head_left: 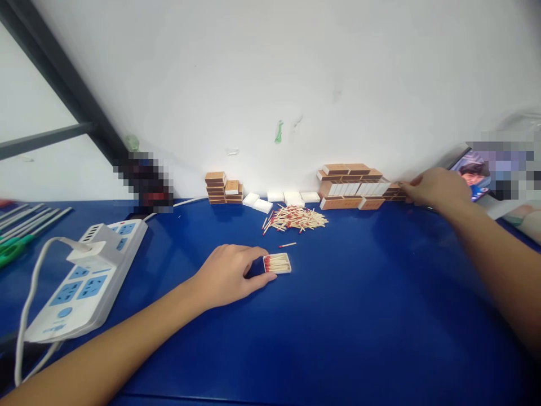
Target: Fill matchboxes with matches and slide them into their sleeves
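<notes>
My left hand (234, 273) holds the left end of a small white matchbox tray (278, 263) between thumb and fingers, on the blue table (321, 327). Red-headed matches fill the tray. Just behind it lies one loose match (288, 245), and farther back a pile of loose matches (296, 219). My right hand (433, 189) reaches to the right end of the stacked matchboxes (350, 186) by the wall. Its fingers are closed together at the brown boxes there; what they hold, if anything, is hidden.
Several white trays (292, 198) lie behind the match pile. A smaller stack of matchboxes (217, 189) stands left of them. A white power strip (93, 282) with a cable lies at the left, near green-handled scissors (12, 251). A phone (473, 175) leans at the right.
</notes>
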`<state>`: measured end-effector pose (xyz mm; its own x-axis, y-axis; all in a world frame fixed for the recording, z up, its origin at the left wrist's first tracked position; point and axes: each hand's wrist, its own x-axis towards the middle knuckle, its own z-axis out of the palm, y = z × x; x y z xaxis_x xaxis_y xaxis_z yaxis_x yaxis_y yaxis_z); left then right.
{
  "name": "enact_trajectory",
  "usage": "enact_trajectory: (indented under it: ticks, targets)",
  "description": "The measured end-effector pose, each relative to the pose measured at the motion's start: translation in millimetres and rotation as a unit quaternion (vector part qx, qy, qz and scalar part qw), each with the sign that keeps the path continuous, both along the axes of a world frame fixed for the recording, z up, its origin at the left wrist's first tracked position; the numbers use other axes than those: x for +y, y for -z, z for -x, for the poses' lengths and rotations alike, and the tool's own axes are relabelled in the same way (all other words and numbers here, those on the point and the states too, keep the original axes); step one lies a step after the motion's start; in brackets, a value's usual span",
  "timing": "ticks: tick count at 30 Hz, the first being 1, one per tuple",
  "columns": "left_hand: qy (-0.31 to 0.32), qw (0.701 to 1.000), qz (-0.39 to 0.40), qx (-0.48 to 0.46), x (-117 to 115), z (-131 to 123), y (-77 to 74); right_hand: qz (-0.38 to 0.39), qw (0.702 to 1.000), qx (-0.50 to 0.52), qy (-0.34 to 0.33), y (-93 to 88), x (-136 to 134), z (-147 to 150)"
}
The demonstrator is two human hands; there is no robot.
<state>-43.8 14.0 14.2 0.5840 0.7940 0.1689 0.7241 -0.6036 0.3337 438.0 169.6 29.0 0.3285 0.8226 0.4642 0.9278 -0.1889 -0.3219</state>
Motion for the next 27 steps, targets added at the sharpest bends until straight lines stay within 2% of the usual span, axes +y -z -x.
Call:
enact_trajectory:
  ticks: [3,6,9,11,13,16,18,20,23,27]
  targets:
    - [0.002,1.0,-0.001,0.0,0,0,0.4,0.072,0.992,-0.051,0.092,-4.1,-5,10]
    - [-0.001,1.0,0.001,0.0,0,0,0.3,0.12,0.976,-0.108,0.143,-20.6,-15,25]
    - [0.001,1.0,0.006,-0.001,0,0,0.3,0.074,0.981,-0.107,0.144,-45.7,-35,42]
    - [0.002,1.0,0.003,-0.005,0,1,0.7,-0.004,0.991,-0.064,0.119,-60.9,-55,57]
    - [0.002,1.0,-0.001,-0.013,0,1,1.4,-0.054,0.997,0.057,0.02,-67.8,-77,78]
    - [-0.007,0.999,0.001,-0.042,1,3,1.5,-0.029,0.976,0.165,-0.139,-55.2,-106,113]
    - [-0.014,0.997,0.011,-0.07,3,3,0.3,-0.008,0.941,0.197,-0.276,-35.5,-118,135]
    - [-0.022,0.994,0.026,-0.102,4,4,-1.7,-0.004,0.898,0.184,-0.4,-15.1,-125,154]
    - [-0.04,0.987,0.057,-0.147,7,4,-4.2,-0.043,0.868,0.083,-0.487,4.6,-131,172]
    - [-0.051,0.98,0.087,-0.17,9,5,-5.4,-0.111,0.857,-0.026,-0.502,15.8,-135,179]
